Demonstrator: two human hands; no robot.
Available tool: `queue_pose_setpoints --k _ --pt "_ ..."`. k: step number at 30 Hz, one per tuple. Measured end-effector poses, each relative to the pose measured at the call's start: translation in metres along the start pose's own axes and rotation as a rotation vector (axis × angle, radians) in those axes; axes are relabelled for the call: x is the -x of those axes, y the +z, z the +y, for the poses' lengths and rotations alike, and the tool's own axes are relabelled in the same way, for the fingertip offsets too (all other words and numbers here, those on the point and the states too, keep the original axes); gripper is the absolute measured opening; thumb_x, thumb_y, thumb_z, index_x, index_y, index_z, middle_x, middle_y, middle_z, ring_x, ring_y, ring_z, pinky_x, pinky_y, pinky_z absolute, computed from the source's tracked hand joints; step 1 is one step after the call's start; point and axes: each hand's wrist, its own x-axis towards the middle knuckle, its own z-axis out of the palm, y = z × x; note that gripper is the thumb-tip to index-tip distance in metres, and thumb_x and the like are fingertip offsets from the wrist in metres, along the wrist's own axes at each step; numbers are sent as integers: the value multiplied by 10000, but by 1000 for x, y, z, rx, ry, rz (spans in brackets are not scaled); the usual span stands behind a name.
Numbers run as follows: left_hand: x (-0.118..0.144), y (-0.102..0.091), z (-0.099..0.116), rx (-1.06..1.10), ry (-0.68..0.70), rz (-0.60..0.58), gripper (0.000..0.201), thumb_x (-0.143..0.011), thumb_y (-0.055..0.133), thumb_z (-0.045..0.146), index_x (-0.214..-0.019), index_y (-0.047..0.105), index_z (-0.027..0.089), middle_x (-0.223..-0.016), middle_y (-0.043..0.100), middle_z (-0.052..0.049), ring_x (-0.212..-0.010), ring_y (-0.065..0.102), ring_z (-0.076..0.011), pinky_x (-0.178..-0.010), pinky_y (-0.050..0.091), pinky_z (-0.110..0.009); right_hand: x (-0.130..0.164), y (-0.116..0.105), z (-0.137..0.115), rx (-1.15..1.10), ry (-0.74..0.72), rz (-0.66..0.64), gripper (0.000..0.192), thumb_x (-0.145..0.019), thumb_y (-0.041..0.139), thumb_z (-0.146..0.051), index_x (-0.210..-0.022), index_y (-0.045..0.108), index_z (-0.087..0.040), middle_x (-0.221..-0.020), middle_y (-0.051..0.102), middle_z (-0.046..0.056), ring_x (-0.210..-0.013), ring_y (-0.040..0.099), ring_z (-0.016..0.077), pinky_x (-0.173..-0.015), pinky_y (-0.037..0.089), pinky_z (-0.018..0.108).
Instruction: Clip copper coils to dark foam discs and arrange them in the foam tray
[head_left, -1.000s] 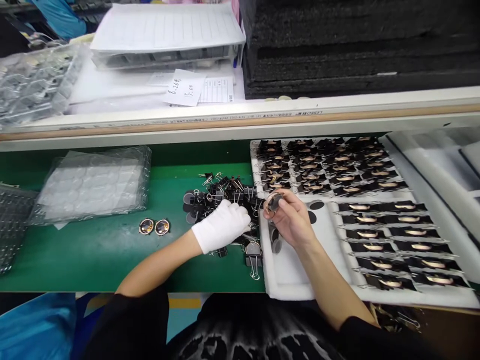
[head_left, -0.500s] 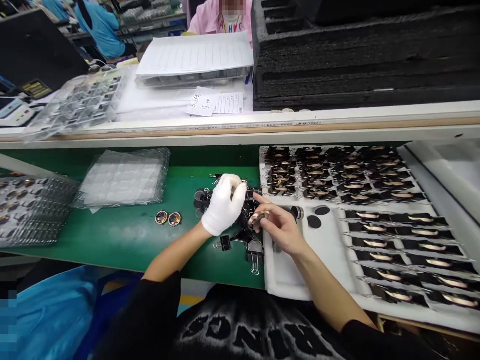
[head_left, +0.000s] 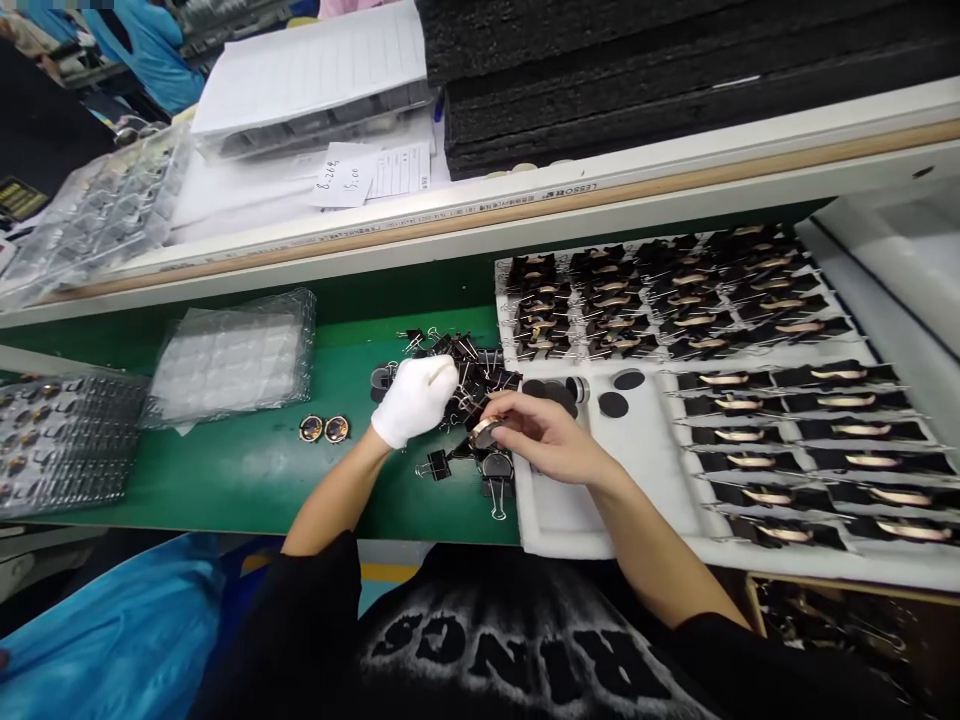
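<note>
On my feed, right hand [head_left: 546, 438] grasps gold-rimmed disc [head_left: 486, 432]; left hand [head_left: 415, 398] beside binder clips [head_left: 475, 376], grip state I cannot tell.

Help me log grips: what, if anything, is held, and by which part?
Right hand: gold-rimmed round piece, by its edge. Left hand: cannot tell.

Factory floor or production workshop, by all signs. Long green table [head_left: 247, 485], white shelf [head_left: 315, 235] along its far edge. Toward table's right end, white foam tray [head_left: 645, 465] bearing near-identical gold-rimmed pieces [head_left: 741, 405] in black clips, row on row. Heap of black binder clips [head_left: 484, 373] by tray's left edge. Stacked clear plastic trays [head_left: 82, 450] near table's near edge, left. On shelf: ruled sheets [head_left: 315, 65], handwritten slip [head_left: 341, 178], black foam slabs [head_left: 675, 120]. Beyond shelf's left part, person in blue [head_left: 154, 55]; similar blue garment [head_left: 120, 625] beside table's near edge, left.
</note>
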Motion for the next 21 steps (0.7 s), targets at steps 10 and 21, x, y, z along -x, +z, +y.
queue_pose_setpoints --k 10,21 --pt "15 22 36 -60 -131 205 665 -1076 158 598 -1097 689 200 -1017 765 -97 -929 736 -210 -830 569 -368 5 20 7 573 -293 80 242 -1043 496 -211 -1235 643 -232 -1287 661 146 -1192 680 273 -952 609 448" --pt "-14 37 38 370 -379 379 817 -1043 130 685 -797 723 179 -674 721 -70 -609 689 -162 -589 539 -290 9 22 4 647 -294 144 245 -1057 462 -196 -1237 627 -218 -1231 666 146 -1200 673 275 -986 602 445"
